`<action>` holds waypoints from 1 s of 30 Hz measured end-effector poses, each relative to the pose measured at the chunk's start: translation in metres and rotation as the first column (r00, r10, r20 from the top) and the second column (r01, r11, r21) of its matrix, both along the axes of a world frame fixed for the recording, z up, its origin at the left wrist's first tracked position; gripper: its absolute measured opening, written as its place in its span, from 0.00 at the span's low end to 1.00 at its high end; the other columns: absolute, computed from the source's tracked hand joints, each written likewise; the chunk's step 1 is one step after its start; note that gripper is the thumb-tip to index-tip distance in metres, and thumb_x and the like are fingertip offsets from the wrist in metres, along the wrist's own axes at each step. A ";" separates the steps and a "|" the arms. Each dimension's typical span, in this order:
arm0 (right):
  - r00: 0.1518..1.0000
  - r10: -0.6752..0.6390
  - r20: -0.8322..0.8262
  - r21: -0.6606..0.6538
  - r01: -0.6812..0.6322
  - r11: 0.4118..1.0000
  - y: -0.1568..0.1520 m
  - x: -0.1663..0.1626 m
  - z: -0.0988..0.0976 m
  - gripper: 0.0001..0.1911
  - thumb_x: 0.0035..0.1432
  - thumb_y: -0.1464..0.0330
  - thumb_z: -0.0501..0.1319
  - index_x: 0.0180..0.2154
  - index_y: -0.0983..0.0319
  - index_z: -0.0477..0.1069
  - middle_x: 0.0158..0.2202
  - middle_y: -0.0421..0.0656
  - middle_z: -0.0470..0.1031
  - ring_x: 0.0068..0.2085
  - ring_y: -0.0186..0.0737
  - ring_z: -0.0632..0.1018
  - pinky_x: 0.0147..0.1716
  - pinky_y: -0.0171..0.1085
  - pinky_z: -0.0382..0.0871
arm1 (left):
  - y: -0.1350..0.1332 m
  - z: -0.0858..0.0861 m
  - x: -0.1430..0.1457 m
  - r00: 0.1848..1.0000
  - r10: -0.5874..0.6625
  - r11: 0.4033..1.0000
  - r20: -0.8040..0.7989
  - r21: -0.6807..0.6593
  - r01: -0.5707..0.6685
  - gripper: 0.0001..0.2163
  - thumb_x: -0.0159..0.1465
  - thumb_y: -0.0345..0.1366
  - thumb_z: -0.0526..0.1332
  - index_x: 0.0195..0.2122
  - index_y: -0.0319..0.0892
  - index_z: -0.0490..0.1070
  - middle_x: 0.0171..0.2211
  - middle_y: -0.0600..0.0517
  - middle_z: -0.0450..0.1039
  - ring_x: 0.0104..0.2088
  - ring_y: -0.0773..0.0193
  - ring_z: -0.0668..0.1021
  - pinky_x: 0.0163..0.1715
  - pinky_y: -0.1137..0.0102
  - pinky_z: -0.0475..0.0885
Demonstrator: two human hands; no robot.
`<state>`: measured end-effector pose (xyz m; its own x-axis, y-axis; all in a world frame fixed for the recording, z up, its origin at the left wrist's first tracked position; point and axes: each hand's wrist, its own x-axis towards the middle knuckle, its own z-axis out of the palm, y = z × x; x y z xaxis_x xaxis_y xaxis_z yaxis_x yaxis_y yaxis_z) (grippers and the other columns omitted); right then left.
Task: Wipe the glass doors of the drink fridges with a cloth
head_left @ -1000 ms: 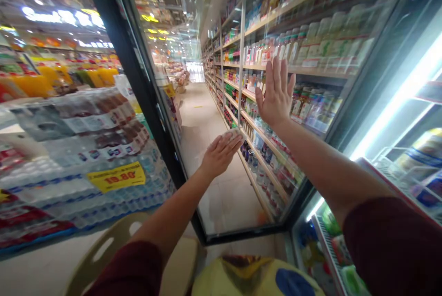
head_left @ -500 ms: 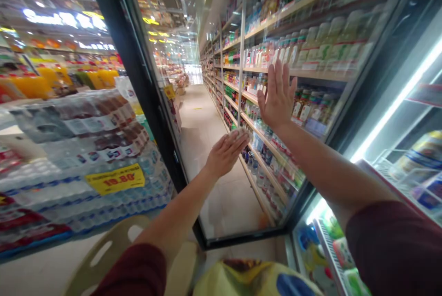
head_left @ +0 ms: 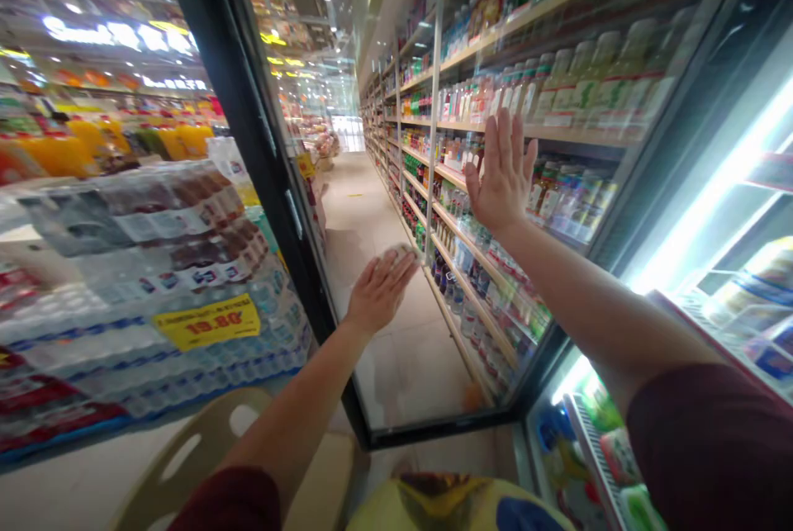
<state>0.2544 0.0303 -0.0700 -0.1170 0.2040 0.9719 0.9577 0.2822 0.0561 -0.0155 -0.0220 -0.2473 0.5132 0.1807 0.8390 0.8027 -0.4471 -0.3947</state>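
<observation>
A glass door (head_left: 409,382) with a black frame stands swung open in front of me. My left hand (head_left: 381,290) presses a pale, crumpled cloth (head_left: 404,253) against the glass, fingers together over it. Only the cloth's edge shows past the fingertips. Higher up and to the right, my right hand (head_left: 503,176) lies flat on the pane with its fingers stretched out, holding nothing. Shelves of bottles show through the glass behind both hands.
A lit fridge interior (head_left: 759,300) with packaged goods is on my right. Stacked bottle packs (head_left: 161,267) with a yellow price sign (head_left: 207,322) stand at left. A beige chair (head_left: 177,465) is low left, and yellow printed material (head_left: 458,506) lies at the bottom edge.
My left hand has slid left and slightly down across the glass with the cloth. The right hand stays flat, shifted only a little to the right.
</observation>
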 end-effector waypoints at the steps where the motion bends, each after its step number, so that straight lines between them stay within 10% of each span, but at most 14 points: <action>1: 1.000 -0.004 -0.005 0.004 0.004 1.000 0.000 0.000 0.000 0.40 0.76 0.51 0.33 0.76 0.67 0.50 0.79 0.53 0.51 0.79 0.53 0.51 0.76 0.61 0.42 | 0.003 0.008 -0.005 0.998 0.020 1.000 0.054 0.001 -0.020 0.31 0.74 0.31 0.58 0.77 0.51 0.55 0.72 0.49 0.63 0.76 0.56 0.55 0.79 0.56 0.42; 5: 1.000 -0.006 -0.004 -0.008 0.006 1.000 -0.001 0.000 0.000 0.41 0.76 0.50 0.34 0.76 0.69 0.53 0.78 0.55 0.51 0.78 0.54 0.52 0.76 0.61 0.42 | 0.010 0.026 -0.012 0.961 0.092 0.996 0.262 -0.016 -0.092 0.33 0.74 0.32 0.57 0.79 0.45 0.50 0.76 0.43 0.50 0.78 0.47 0.43 0.78 0.43 0.40; 12: 1.000 0.014 -0.009 -0.023 -0.015 1.000 -0.002 -0.001 0.002 0.40 0.76 0.51 0.34 0.77 0.67 0.49 0.78 0.54 0.52 0.79 0.55 0.51 0.75 0.64 0.42 | -0.002 -0.023 -0.001 0.986 0.053 0.999 0.159 -0.018 -0.051 0.34 0.72 0.31 0.60 0.78 0.53 0.53 0.72 0.48 0.62 0.76 0.55 0.52 0.78 0.55 0.45; 18: 1.000 0.016 -0.007 -0.086 -0.016 0.996 -0.002 -0.001 0.003 0.40 0.74 0.52 0.37 0.77 0.67 0.48 0.79 0.54 0.50 0.79 0.56 0.49 0.75 0.66 0.40 | 0.011 0.019 -0.022 0.918 0.129 0.992 0.376 -0.048 -0.120 0.31 0.76 0.35 0.55 0.79 0.41 0.49 0.77 0.39 0.45 0.77 0.43 0.40 0.76 0.38 0.42; 24: 0.999 0.027 -0.043 -0.088 -0.031 0.996 -0.005 -0.003 0.003 0.39 0.74 0.51 0.35 0.79 0.58 0.43 0.79 0.45 0.50 0.80 0.53 0.47 0.76 0.62 0.39 | -0.005 -0.024 -0.003 0.961 0.085 0.996 0.262 -0.045 -0.075 0.31 0.75 0.33 0.56 0.78 0.49 0.50 0.73 0.45 0.58 0.77 0.51 0.47 0.78 0.47 0.45; 30: 1.000 0.021 -0.012 -0.083 -0.022 0.996 -0.003 -0.003 0.002 0.40 0.75 0.50 0.31 0.79 0.63 0.42 0.80 0.51 0.48 0.80 0.54 0.47 0.74 0.66 0.39 | 0.011 0.044 -0.021 0.926 0.085 0.996 0.367 -0.028 -0.080 0.32 0.77 0.37 0.54 0.80 0.47 0.45 0.78 0.46 0.45 0.78 0.46 0.39 0.78 0.41 0.39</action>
<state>0.2513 0.0269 -0.0681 -0.1119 0.2814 0.9530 0.9519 0.3057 0.0215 -0.0366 -0.0109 -0.2033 0.1519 0.2206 0.9635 0.9246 -0.3762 -0.0596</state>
